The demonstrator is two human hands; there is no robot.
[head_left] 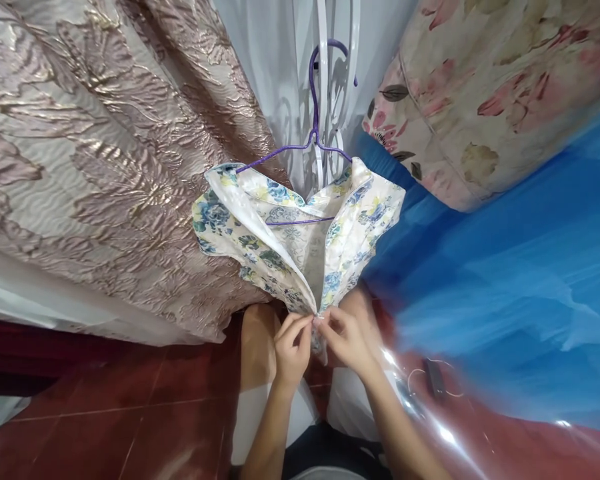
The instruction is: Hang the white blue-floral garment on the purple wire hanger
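A sleeveless floral top, cream with blue and yellow flowers, hangs from a purple hanger. Its long opening gapes from the neckline and narrows to a point low down, where both hands meet. My left hand pinches the left edge of the fabric at that point. Close beside it, my right hand pinches the right edge, thumb and forefinger together. Something small and pale shows between the fingertips, but I cannot tell whether it is a zipper end or another fastener. Below the hands, a bit of the hem hangs down.
A pink and gold textured cloth hangs at the left, and a floral cloth at the upper right. Blue fabric spreads below that. White metal bars stand behind the hanger. A dark object with a cable lies on the red floor.
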